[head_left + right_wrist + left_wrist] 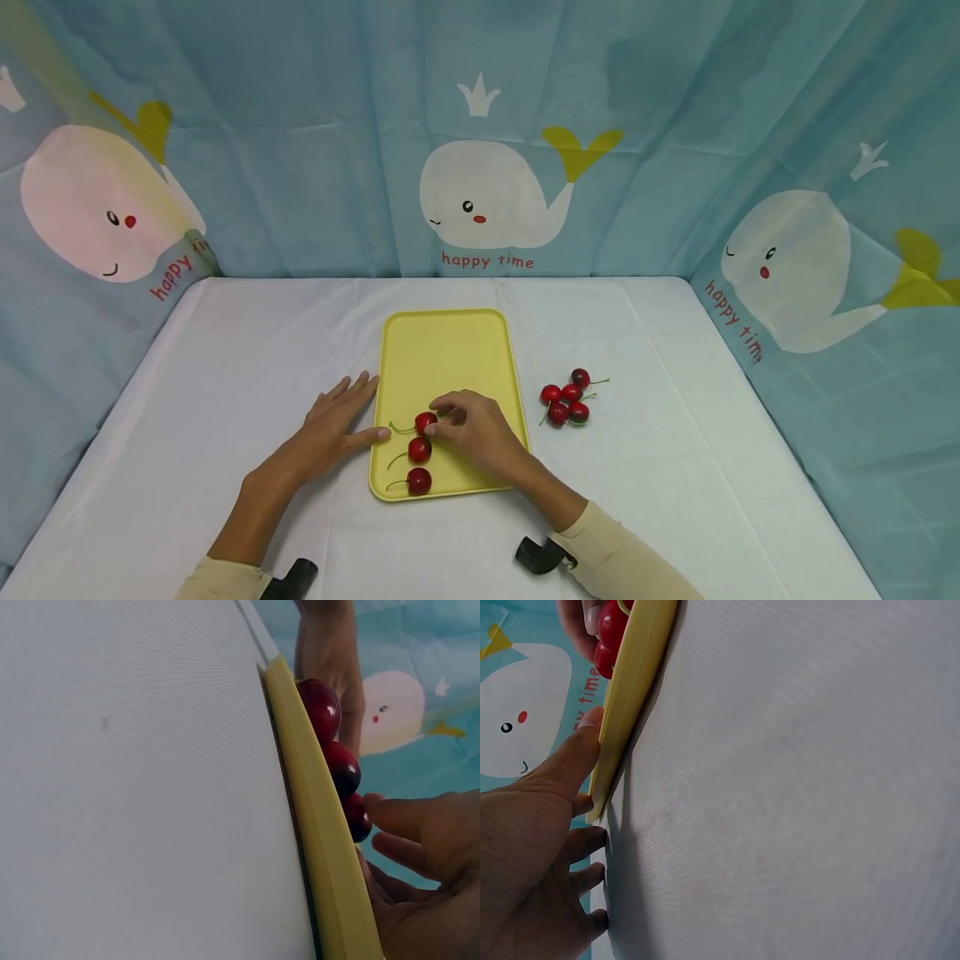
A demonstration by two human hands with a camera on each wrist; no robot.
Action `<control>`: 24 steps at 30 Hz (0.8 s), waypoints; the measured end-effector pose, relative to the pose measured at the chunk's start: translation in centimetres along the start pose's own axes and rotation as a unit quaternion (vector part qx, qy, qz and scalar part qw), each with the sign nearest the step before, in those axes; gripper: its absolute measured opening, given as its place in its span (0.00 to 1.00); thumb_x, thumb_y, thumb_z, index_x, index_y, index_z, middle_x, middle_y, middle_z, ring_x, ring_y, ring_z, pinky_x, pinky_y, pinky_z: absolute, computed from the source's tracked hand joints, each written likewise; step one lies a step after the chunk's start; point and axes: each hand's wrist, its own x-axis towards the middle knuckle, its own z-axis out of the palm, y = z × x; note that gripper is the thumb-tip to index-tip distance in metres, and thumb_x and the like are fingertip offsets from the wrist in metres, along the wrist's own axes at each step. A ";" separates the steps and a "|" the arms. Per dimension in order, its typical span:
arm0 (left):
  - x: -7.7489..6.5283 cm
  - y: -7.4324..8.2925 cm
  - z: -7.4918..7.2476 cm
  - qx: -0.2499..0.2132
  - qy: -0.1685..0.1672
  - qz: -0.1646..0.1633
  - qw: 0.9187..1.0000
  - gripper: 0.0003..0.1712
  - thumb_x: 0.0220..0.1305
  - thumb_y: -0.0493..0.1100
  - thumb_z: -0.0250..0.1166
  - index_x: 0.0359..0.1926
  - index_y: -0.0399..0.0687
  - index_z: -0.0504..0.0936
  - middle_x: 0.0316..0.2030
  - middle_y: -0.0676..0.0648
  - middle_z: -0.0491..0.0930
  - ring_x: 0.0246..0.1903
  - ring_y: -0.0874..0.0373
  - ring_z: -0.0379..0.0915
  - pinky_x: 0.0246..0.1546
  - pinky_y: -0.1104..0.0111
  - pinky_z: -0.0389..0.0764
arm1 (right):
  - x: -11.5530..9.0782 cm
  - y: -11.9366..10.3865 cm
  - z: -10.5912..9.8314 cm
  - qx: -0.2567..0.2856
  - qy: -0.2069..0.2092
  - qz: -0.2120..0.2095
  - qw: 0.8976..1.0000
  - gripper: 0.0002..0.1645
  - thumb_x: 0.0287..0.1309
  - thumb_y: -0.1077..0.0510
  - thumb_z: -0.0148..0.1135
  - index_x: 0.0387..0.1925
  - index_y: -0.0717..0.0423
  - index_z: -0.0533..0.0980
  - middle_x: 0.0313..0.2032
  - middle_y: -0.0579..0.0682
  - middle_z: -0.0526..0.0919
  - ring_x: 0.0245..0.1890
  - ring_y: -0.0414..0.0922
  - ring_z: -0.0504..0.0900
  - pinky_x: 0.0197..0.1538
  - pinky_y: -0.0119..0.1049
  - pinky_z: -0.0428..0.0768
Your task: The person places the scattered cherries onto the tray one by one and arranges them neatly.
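Note:
On a yellow tray (450, 350), three dark red cherries with green stems line up near the left side: a front cherry (419, 481), a middle cherry (420, 450) and a back cherry (424, 422). My right hand (480, 429) is over the tray, thumb and index finger at the right side of the back cherry, pinching it lightly. In the right wrist view, that cherry (356, 817) lies against the fingertips of the right hand (427, 855). My left hand (326, 429) rests at the tray's left edge with fingers spread, its thumb (574, 754) on the rim.
Several more cherries (566, 398) lie in a cluster on the white tablecloth (645, 483), right of the tray. A light blue curtain (322, 192) with printed whales surrounds the back and sides of the table. Black wrist mounts (538, 556) show at both sleeves.

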 end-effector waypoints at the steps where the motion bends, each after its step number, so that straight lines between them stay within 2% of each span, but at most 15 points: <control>1: 0.0 0.0 0.0 0.000 0.000 0.000 1.000 0.55 0.68 0.65 0.69 0.84 0.46 0.58 0.83 0.35 0.53 0.82 0.31 0.40 0.78 0.30 0.40 | -0.1 0.0 -0.1 -0.001 0.001 -0.001 1.000 0.18 0.62 0.55 0.78 0.53 0.54 0.87 0.46 0.45 0.89 0.38 0.35 0.85 0.45 0.29 0.84; 13: 0.2 0.0 0.1 -0.002 0.005 0.010 1.000 0.55 0.68 0.64 0.70 0.83 0.43 0.59 0.82 0.33 0.54 0.82 0.30 0.41 0.77 0.29 0.41 | -1.3 0.3 -1.6 0.013 0.020 -0.012 1.000 0.20 0.64 0.53 0.77 0.54 0.56 0.86 0.47 0.48 0.89 0.40 0.40 0.86 0.46 0.31 0.86; 24: 0.2 0.0 0.1 -0.004 0.002 0.002 1.000 0.55 0.67 0.64 0.71 0.83 0.44 0.58 0.82 0.33 0.53 0.82 0.30 0.40 0.78 0.30 0.40 | -2.7 0.7 -3.6 0.020 0.040 -0.013 0.999 0.19 0.64 0.52 0.76 0.53 0.55 0.86 0.47 0.50 0.89 0.40 0.40 0.87 0.45 0.31 0.87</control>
